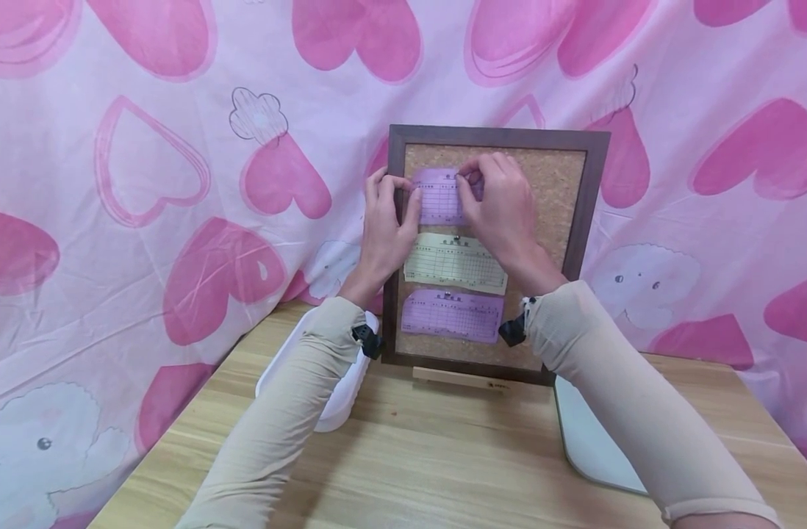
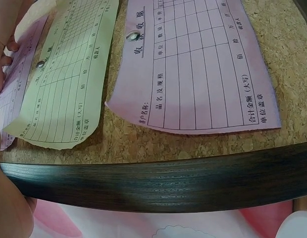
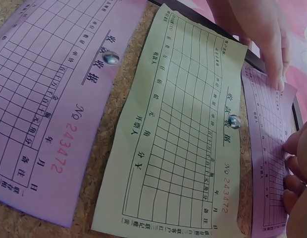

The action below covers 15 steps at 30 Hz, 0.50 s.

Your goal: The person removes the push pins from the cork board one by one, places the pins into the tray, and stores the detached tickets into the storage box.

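A purple receipt slip lies against the upper part of a framed corkboard. My left hand holds its left edge between thumb and index finger. Above the slip's upper middle, my right hand pinches a small thing that looks like a pushpin, mostly hidden by the fingertips. Below hang a pale yellow-green slip and another purple slip. Each has a shiny round pin at its top, such as the pin in the right wrist view.
The corkboard leans upright on a wooden stand on the wood-grain table. A white plastic container stands at left, partly behind my left forearm. A pale flat board lies under my right forearm. Behind hangs a pink heart-patterned cloth.
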### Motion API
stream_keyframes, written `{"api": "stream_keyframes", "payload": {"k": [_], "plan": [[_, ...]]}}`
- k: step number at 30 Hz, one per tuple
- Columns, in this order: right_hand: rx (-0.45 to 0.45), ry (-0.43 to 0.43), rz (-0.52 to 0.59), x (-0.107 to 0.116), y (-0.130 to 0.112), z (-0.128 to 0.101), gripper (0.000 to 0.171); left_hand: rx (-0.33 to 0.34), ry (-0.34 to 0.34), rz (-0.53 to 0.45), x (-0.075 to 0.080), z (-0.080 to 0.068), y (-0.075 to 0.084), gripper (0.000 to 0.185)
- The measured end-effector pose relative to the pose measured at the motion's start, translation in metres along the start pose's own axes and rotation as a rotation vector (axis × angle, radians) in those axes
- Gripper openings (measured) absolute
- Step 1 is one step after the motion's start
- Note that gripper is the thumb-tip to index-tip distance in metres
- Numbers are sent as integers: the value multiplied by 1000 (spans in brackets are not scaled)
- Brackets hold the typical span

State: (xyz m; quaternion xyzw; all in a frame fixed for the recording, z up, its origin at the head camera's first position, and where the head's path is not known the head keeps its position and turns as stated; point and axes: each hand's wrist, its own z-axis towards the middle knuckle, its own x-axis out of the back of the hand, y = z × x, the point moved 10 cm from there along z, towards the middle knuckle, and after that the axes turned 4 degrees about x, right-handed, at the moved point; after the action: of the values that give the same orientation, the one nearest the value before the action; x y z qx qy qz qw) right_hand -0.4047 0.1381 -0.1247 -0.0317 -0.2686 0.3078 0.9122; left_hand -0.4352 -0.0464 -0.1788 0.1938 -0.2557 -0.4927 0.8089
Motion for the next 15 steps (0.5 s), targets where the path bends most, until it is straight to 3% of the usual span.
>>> {"api": "stream_keyframes", "payload": {"k": [15], "plan": [[48, 16, -16, 2, -4, 0, 18, 1, -5, 17, 0, -2, 1, 25]]}}
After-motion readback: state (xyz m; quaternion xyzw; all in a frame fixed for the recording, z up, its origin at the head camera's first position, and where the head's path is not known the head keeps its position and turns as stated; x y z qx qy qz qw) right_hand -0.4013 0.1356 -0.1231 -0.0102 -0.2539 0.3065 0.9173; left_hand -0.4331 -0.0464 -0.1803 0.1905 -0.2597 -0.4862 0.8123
